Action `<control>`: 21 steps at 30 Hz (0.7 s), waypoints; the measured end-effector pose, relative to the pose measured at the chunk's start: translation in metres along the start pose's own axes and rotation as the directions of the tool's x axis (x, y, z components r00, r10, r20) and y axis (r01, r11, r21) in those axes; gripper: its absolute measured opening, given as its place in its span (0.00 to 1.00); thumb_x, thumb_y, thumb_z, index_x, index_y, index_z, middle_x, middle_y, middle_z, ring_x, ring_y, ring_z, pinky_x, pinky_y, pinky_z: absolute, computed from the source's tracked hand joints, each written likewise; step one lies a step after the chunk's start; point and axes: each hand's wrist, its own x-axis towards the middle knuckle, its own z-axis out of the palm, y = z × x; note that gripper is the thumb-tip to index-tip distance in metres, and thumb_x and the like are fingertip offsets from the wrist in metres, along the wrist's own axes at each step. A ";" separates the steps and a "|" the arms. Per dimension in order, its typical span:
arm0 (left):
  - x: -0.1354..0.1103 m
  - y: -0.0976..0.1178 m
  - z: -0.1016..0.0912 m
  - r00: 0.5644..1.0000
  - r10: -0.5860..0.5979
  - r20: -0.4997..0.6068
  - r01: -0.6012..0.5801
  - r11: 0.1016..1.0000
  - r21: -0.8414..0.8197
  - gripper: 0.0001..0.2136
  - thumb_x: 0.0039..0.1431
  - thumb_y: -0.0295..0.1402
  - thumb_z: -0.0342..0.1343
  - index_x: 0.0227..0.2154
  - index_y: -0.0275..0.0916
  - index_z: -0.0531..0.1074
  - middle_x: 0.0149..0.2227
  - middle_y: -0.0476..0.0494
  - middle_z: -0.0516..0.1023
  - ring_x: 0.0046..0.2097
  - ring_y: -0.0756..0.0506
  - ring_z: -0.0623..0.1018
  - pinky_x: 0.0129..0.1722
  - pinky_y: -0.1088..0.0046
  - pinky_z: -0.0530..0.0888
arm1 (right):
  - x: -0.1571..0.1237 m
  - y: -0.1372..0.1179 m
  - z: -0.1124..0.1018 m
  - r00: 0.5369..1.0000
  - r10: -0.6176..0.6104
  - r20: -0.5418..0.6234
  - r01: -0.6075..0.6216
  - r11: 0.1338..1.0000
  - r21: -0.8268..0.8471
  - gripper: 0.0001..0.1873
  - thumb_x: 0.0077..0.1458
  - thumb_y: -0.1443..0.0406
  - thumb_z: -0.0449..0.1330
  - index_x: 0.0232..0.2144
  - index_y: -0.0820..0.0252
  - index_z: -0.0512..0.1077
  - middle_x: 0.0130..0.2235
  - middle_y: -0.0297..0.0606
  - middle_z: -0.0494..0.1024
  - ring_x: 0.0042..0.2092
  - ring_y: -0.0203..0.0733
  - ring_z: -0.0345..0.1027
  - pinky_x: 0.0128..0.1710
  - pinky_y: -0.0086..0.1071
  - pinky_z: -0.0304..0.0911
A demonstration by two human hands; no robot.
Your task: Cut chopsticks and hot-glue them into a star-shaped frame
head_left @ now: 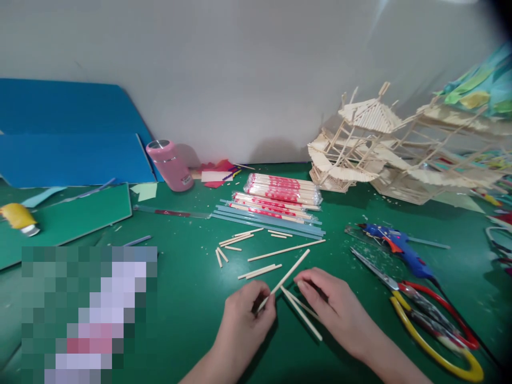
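My left hand point(248, 309) is closed, thumb and index finger pinching a wooden chopstick point(296, 266) that slants up to the right. Two more thin sticks point(306, 314) meet it near its middle and spread down to the right, one passing beside or under my right hand point(332, 301). The right thumb and index finger are pinched together close to that meeting point; whatever may be between them is hidden. Ahead of the hands lie a long single stick point(286, 250), a pair of cut sticks point(260, 272) and several short pieces point(236, 240).
Wrapped chopstick packs point(282, 189) and bluish glue sticks point(268, 220) lie farther back. On the right are a blue glue gun point(396, 245), scissors point(432, 314) and a stick-built model point(372, 144). A pink bottle point(172, 165), blue boards point(72, 160) and a yellow cutter point(19, 217) stand left.
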 end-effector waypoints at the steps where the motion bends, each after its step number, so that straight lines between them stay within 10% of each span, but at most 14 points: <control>1: 0.000 0.002 -0.001 1.000 -0.027 0.001 0.027 0.999 -0.027 0.07 0.50 0.29 0.48 0.19 0.37 0.64 0.16 0.53 0.64 0.18 0.54 0.64 0.19 0.82 0.61 | 0.000 -0.002 0.002 1.000 -0.009 0.016 0.008 0.998 0.056 0.13 0.58 0.62 0.44 0.29 0.58 0.66 0.29 0.33 0.69 0.30 0.34 0.62 0.28 0.27 0.55; 21: 0.005 0.021 -0.004 0.996 0.045 0.077 -0.031 0.985 -0.168 0.10 0.57 0.30 0.43 0.26 0.38 0.68 0.23 0.47 0.71 0.26 0.50 0.70 0.26 0.78 0.66 | -0.004 -0.010 0.013 0.999 0.018 -0.035 -0.007 0.959 0.285 0.15 0.56 0.61 0.46 0.21 0.61 0.64 0.23 0.31 0.65 0.27 0.33 0.58 0.27 0.25 0.55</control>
